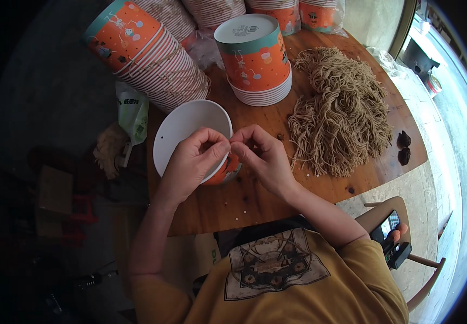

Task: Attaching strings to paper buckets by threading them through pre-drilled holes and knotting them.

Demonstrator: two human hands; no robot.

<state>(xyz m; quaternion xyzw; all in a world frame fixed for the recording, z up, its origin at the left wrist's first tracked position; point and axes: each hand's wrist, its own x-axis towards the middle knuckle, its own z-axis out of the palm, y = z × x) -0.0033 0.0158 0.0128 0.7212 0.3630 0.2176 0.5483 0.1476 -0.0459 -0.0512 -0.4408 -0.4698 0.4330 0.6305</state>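
Note:
An open paper bucket (175,129), white inside and orange outside, is tilted on the wooden table in front of me. A small dark hole shows in its wall on the left. My left hand (194,157) is in front of the bucket's opening, thumb and forefinger pinched together. Just right of the rim, my right hand (263,159) is pinched too, its fingertips almost meeting the left ones. What lies between the fingertips is too small to make out. To the right of my right hand lies a big heap of thin beige cords (344,116).
A leaning stack of nested paper buckets (160,70) stands at the back left. Beside it is an upside-down stack (257,73); bagged buckets (276,13) line the back. Two dark brown lumps (404,148) lie near the table's right edge. A wooden chair (430,278) is at right.

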